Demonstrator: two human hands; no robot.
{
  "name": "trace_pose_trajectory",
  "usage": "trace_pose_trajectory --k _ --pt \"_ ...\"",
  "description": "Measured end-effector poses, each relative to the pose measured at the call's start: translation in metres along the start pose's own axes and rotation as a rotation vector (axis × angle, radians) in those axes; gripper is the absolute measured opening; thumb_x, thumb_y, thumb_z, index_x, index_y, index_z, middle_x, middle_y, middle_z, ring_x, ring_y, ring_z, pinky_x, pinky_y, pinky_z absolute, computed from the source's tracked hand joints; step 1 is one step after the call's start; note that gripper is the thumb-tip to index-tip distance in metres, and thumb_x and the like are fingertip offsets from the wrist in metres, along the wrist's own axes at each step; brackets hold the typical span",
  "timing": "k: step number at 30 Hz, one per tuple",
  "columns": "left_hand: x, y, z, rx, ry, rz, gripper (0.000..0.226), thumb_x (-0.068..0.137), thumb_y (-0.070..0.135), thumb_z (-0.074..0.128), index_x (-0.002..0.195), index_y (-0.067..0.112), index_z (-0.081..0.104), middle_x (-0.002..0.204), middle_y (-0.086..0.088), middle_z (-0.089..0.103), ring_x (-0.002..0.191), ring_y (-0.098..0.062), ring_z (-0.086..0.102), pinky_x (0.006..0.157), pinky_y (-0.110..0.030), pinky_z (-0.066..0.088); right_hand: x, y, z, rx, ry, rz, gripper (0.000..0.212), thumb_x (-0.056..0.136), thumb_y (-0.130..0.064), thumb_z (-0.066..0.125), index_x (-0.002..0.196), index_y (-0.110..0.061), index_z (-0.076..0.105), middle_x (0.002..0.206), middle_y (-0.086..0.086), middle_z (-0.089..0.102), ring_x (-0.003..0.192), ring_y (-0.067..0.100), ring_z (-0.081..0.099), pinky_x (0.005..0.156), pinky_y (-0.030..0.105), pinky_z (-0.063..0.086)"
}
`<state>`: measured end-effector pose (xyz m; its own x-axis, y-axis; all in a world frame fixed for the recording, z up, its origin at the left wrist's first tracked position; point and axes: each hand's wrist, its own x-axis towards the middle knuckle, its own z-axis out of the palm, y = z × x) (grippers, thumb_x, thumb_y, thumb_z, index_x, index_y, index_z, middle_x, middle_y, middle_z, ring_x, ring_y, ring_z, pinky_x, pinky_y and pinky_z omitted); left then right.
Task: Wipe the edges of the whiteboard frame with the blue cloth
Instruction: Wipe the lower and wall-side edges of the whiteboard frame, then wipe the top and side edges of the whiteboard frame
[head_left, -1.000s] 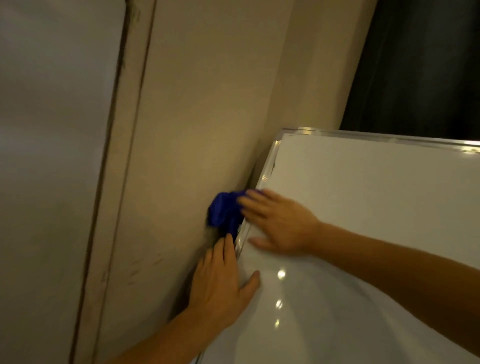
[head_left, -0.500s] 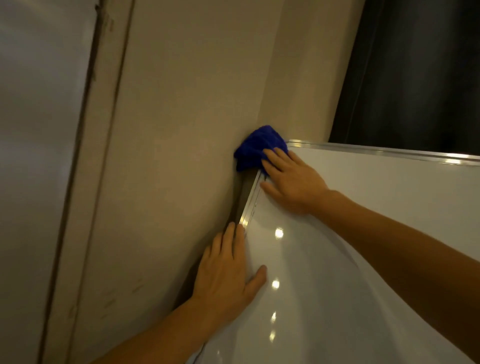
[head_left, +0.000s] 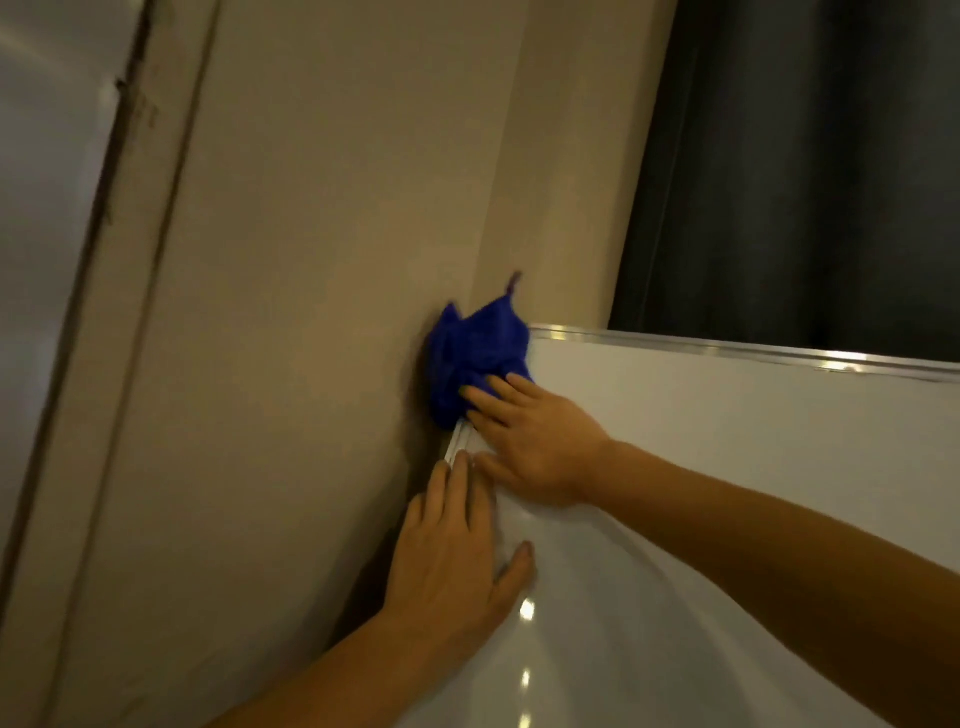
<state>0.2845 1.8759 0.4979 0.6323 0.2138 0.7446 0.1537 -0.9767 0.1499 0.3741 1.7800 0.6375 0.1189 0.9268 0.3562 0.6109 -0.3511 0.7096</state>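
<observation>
A white whiteboard (head_left: 727, 467) with a silver metal frame (head_left: 727, 349) leans against a beige wall. A bunched blue cloth (head_left: 475, 351) covers the frame's upper left corner. My right hand (head_left: 535, 441) presses the cloth against the left frame edge, its fingers on the cloth and its palm on the board. Just below it, my left hand (head_left: 452, 561) lies flat on the board's left edge with fingers together and the thumb spread. Cloth and hands hide most of the left frame edge; a short silver stretch (head_left: 457, 441) shows between them.
The beige wall (head_left: 311, 312) runs along the board's left side, close behind the frame. A dark curtain (head_left: 805, 171) hangs above the top frame edge at the right. A pale door or panel (head_left: 47, 208) with a worn trim strip stands at the far left.
My right hand slid the cloth up the left frame edge to the top corner, then slightly back down. My left hand stayed flat on the board's edge, and the two hands are now closer together.
</observation>
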Motion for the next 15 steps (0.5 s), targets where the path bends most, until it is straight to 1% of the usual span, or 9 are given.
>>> trace_pose_trajectory --k 1,2,4,5,7,9,10,12,15 --pt "0.005 0.001 -0.001 0.009 0.001 0.001 0.096 0.079 0.074 0.005 0.154 0.016 -0.006 0.164 -0.008 -0.005 0.15 -0.025 -0.003 0.121 -0.04 0.009 0.004 0.013 -0.004 -0.014 0.012 0.036 0.066 0.099 -0.056 0.011 0.154 -0.02 0.021 0.165 0.004 0.013 0.152 0.025 0.005 0.123 0.043 0.001" --pt "0.011 0.004 -0.003 0.009 -0.002 0.0 0.096 0.078 0.074 0.004 0.154 0.015 -0.006 0.164 -0.008 -0.007 0.15 -0.025 -0.004 0.12 -0.04 0.009 0.01 0.03 -0.011 -0.023 0.039 0.118 0.063 0.101 -0.053 0.015 0.155 -0.02 0.02 0.165 0.005 0.013 0.152 0.025 0.005 0.123 0.043 0.002" --pt "0.022 0.008 -0.006 -0.002 -0.003 -0.005 0.097 0.078 0.075 0.005 0.153 0.014 -0.006 0.164 -0.008 -0.007 0.15 -0.024 -0.004 0.121 -0.04 0.009 0.021 0.056 -0.024 -0.018 0.086 0.269 0.061 0.103 -0.049 0.02 0.154 -0.017 0.023 0.164 0.008 0.017 0.151 0.027 0.011 0.123 0.043 0.008" --pt "0.028 0.01 -0.008 -0.004 0.003 -0.002 0.096 0.079 0.074 0.007 0.153 0.014 -0.006 0.164 -0.009 -0.005 0.15 -0.025 -0.003 0.121 -0.039 0.009 0.026 0.061 -0.029 0.024 0.098 0.291 0.06 0.103 -0.049 0.023 0.153 -0.016 0.026 0.163 0.009 0.02 0.15 0.028 0.016 0.122 0.042 0.011" --pt "0.043 0.014 -0.013 0.013 0.023 0.004 0.094 0.083 0.072 0.011 0.153 0.013 -0.006 0.164 -0.01 -0.003 0.15 -0.026 -0.002 0.12 -0.04 0.008 0.032 0.056 -0.028 0.076 0.089 0.22 0.058 0.103 -0.047 0.026 0.151 -0.015 0.034 0.161 0.009 0.025 0.147 0.029 0.023 0.12 0.042 0.016" --pt "0.06 0.022 -0.019 0.021 0.035 -0.008 0.093 0.085 0.073 0.013 0.153 0.013 -0.007 0.164 -0.01 -0.004 0.15 -0.028 -0.004 0.12 -0.041 0.006 0.033 0.056 -0.026 0.031 0.061 0.166 0.055 0.104 -0.044 0.027 0.151 -0.016 0.034 0.162 0.008 0.025 0.148 0.028 0.021 0.122 0.042 0.015" --pt "0.067 0.028 -0.021 0.014 0.038 -0.01 0.093 0.085 0.073 0.014 0.153 0.014 -0.008 0.164 -0.01 -0.006 0.15 -0.028 -0.005 0.12 -0.041 0.005 0.031 0.061 -0.027 0.029 0.074 0.187 0.053 0.104 -0.042 0.027 0.15 -0.017 0.034 0.161 0.007 0.025 0.148 0.027 0.021 0.121 0.042 0.015" --pt "0.081 0.038 -0.024 0.006 0.044 -0.008 0.093 0.086 0.073 0.017 0.153 0.015 -0.008 0.164 -0.009 -0.007 0.15 -0.028 -0.005 0.12 -0.042 0.004 0.022 0.073 -0.03 0.041 0.11 0.232 0.05 0.104 -0.039 0.029 0.148 -0.017 0.04 0.159 0.007 0.031 0.145 0.026 0.027 0.12 0.041 0.019" --pt "0.096 0.052 -0.027 0.025 0.045 0.009 0.092 0.086 0.073 0.019 0.154 0.017 -0.007 0.164 -0.008 -0.005 0.15 -0.029 -0.005 0.121 -0.046 0.007 -0.003 0.084 -0.035 0.069 0.13 0.244 0.046 0.103 -0.038 0.034 0.141 -0.017 0.049 0.151 0.006 0.042 0.134 0.025 0.041 0.112 0.042 0.033"
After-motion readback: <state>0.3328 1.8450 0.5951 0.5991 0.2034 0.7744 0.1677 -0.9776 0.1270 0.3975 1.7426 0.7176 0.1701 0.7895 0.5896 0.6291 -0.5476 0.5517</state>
